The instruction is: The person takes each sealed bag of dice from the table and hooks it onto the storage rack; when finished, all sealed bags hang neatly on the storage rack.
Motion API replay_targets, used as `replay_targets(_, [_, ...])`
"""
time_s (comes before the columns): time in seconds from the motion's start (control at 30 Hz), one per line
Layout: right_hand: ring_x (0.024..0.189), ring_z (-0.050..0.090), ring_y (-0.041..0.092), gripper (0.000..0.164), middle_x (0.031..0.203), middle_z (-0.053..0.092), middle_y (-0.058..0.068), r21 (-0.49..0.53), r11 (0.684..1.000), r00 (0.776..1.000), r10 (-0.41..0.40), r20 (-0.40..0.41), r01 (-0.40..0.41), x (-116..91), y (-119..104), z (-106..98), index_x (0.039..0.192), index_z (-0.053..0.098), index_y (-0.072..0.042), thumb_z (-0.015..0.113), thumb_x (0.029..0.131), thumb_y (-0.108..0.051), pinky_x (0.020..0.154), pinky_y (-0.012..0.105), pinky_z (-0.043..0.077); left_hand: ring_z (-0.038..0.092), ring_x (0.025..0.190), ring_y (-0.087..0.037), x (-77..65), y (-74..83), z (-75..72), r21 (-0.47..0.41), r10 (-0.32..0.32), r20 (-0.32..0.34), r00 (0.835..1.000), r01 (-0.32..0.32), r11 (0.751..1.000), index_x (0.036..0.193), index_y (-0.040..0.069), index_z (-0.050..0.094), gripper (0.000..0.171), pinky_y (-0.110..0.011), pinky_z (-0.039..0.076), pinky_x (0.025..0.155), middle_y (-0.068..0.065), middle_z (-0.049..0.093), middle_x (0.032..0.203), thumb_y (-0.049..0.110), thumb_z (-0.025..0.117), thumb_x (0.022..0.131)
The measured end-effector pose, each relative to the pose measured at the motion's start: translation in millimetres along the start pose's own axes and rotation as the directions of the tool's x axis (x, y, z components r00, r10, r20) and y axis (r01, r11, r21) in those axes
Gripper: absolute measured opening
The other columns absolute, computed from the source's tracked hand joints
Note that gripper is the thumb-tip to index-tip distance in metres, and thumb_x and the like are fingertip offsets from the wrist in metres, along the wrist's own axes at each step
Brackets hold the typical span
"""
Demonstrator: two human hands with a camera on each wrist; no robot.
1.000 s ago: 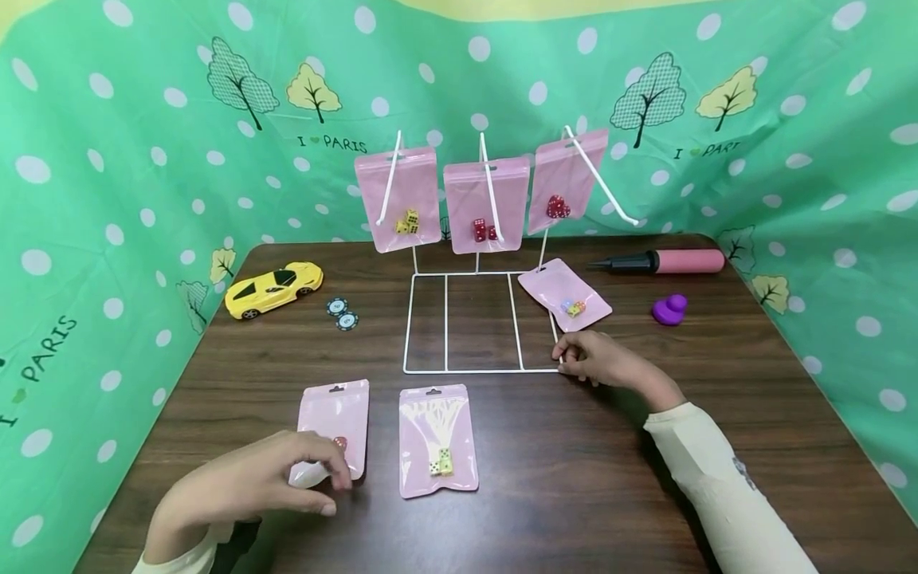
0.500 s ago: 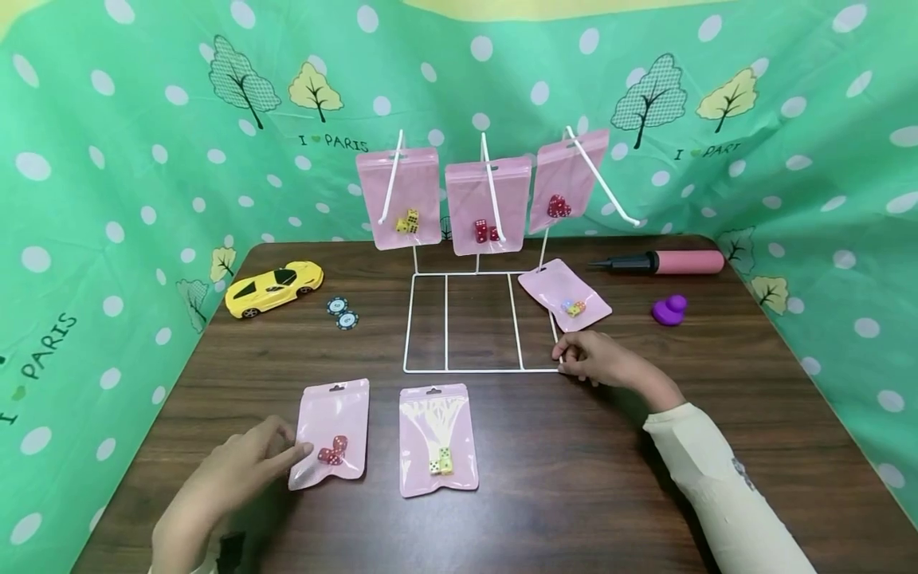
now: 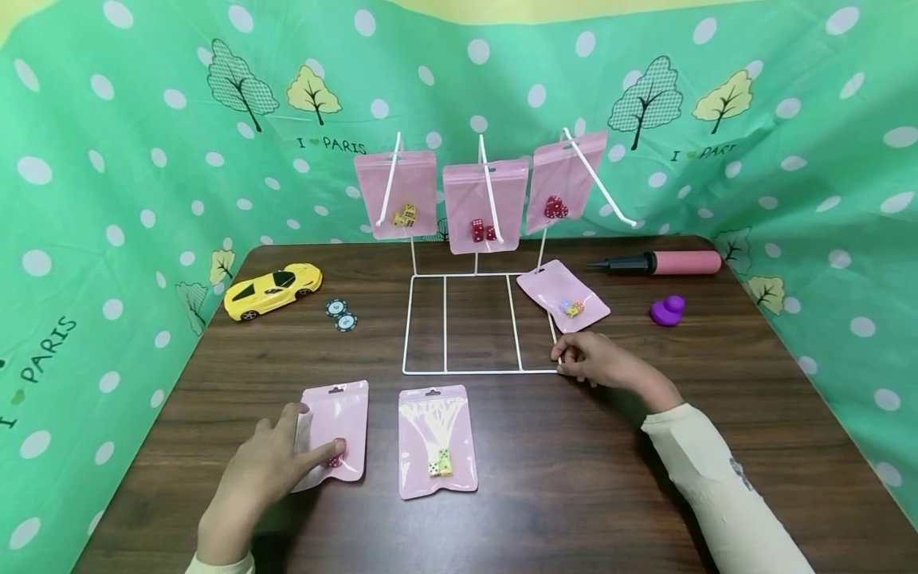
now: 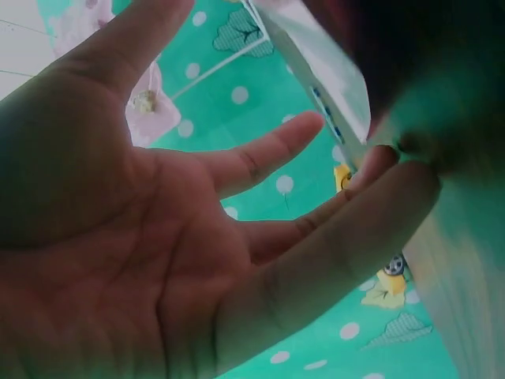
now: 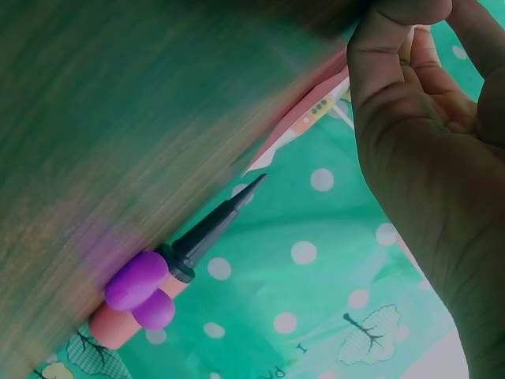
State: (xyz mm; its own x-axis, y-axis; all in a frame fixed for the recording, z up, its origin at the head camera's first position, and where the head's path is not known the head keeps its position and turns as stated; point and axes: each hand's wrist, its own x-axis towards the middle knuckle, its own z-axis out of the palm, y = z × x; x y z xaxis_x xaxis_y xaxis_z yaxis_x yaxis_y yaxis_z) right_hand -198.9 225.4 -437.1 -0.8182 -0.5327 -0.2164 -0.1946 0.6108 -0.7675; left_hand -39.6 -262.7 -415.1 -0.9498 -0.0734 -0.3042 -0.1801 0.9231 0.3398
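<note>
My left hand lies over the left edge of a pink zip bag with red dice, its thumb across the dice. In the left wrist view the left-hand fingers are spread and fairly straight, reaching to the table at the bag's side. Beside it lies a second pink bag with pale yellow dice. My right hand pinches the front right corner of a white wire rack. Behind that hand a pink bag with coloured dice rests across the rack's right side.
Three pink bags hang on the rack's hooks: yellow dice left, red dice middle and right. A yellow toy car and poker chips stand left. A pink hand pump and purple knobbed object lie right.
My left hand has swung back to the left side of the left bag, then come forward onto it, thumb now over the dice. The right hand has stayed on the rack's corner.
</note>
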Motion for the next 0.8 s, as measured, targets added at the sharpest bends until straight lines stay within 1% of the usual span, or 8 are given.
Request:
replay_targets(0.2, [0.064, 0.054, 0.016, 0.011, 0.077, 0.056, 0.001, -0.007, 1.000, 1.000, 0.013, -0.005, -0.013, 0.7, -1.1, 0.6, 0.109, 0.065, 0.004, 0.070, 0.099, 0.004, 0.049, 0.027, 0.046, 0.067, 0.094, -0.052, 3.5, -0.4, 6.3, 0.001, 0.041, -0.036, 0.998, -0.041, 0.999, 0.136, 0.001, 0.059, 0.080, -0.071, 0.054, 0.083, -0.036, 0.058, 0.108, 0.061, 0.082, 0.088])
replay_targets(0.23, [0.064, 0.054, 0.016, 0.011, 0.077, 0.055, 0.001, -0.005, 1.000, 1.000, 0.015, -0.007, -0.015, 0.5, -1.5, 0.6, 0.109, 0.065, 0.004, 0.070, 0.099, 0.003, 0.049, 0.027, 0.045, 0.067, 0.091, -0.049, 6.1, -4.6, 10.6, 0.010, 0.055, -0.061, 0.997, -0.054, 0.998, 0.130, 0.003, 0.062, 0.076, -0.070, 0.054, 0.081, -0.033, 0.060, 0.104, 0.060, 0.084, 0.086])
replay_targets(0.33, [0.064, 0.054, 0.016, 0.011, 0.077, 0.055, 0.001, -0.009, 1.000, 1.000, 0.014, -0.010, -0.014, 0.3, -1.7, 0.5, 0.109, 0.065, 0.004, 0.070, 0.099, 0.004, 0.049, 0.027, 0.046, 0.065, 0.090, -0.045, 15.4, -19.1, 19.0, -0.001, 0.086, -0.061, 0.994, -0.087, 0.996, 0.121, 0.005, 0.064, 0.071, -0.067, 0.053, 0.080, -0.028, 0.062, 0.101, 0.061, 0.086, 0.083])
replay_targets(0.43, [0.064, 0.054, 0.016, 0.011, 0.076, 0.056, 0.001, -0.009, 1.000, 1.000, 0.011, -0.010, -0.011, 0.1, -0.7, 0.8, 0.109, 0.065, 0.003, 0.070, 0.099, 0.003, 0.049, 0.027, 0.046, 0.064, 0.083, -0.032, 26.1, -34.8, 28.2, -0.019, 0.111, -0.079, 0.991, -0.113, 0.993, 0.105, 0.009, 0.068, 0.064, -0.054, 0.053, 0.071, -0.013, 0.066, 0.092, 0.064, 0.088, 0.079])
replay_targets(0.47, [0.064, 0.054, 0.016, 0.011, 0.076, 0.056, 0.001, -0.008, 1.000, 1.000, 0.012, -0.011, -0.012, 0.0, -0.3, 0.9, 0.109, 0.065, 0.003, 0.070, 0.099, 0.003, 0.049, 0.027, 0.046, 0.063, 0.082, -0.030, 28.3, -38.2, 27.6, -0.053, 0.121, -0.051, 0.991, -0.124, 0.991, 0.103, 0.008, 0.068, 0.063, -0.050, 0.052, 0.070, -0.012, 0.066, 0.091, 0.064, 0.088, 0.080])
replay_targets(0.57, [0.063, 0.054, 0.016, 0.011, 0.075, 0.056, 0.001, -0.004, 1.000, 1.000, 0.012, -0.012, -0.012, -0.2, 0.2, 1.3, 0.109, 0.065, 0.003, 0.071, 0.099, 0.002, 0.049, 0.028, 0.046, 0.056, 0.074, -0.020, 35.2, -51.7, 32.6, -0.131, 0.156, -0.034, 0.987, -0.159, 0.979, 0.093, 0.011, 0.067, 0.056, -0.038, 0.045, 0.061, -0.001, 0.062, 0.082, 0.062, 0.087, 0.083])
replay_targets(0.67, [0.064, 0.054, 0.016, 0.011, 0.076, 0.056, 0.001, -0.009, 1.000, 1.000, 0.009, -0.013, -0.009, -0.1, 0.1, 1.2, 0.109, 0.065, 0.003, 0.071, 0.099, 0.003, 0.049, 0.028, 0.046, 0.053, 0.068, -0.016, 44.4, -68.9, 39.3, -0.202, 0.225, -0.018, 0.974, -0.224, 0.953, 0.089, 0.012, 0.068, 0.038, -0.034, 0.042, 0.057, 0.002, 0.059, 0.076, 0.047, 0.084, 0.091])
replay_targets(0.8, [0.064, 0.055, 0.016, 0.011, 0.077, 0.056, 0.001, -0.015, 1.000, 1.000, 0.009, -0.013, -0.009, -0.1, -0.5, 0.6, 0.109, 0.065, 0.003, 0.070, 0.099, 0.003, 0.049, 0.028, 0.047, 0.051, 0.064, -0.006, 57.6, -91.8, 49.6, -0.199, 0.323, -0.058, 0.945, -0.327, 0.924, 0.088, 0.019, 0.070, 0.007, -0.028, 0.044, 0.057, 0.011, 0.056, 0.073, 0.017, 0.075, 0.093])
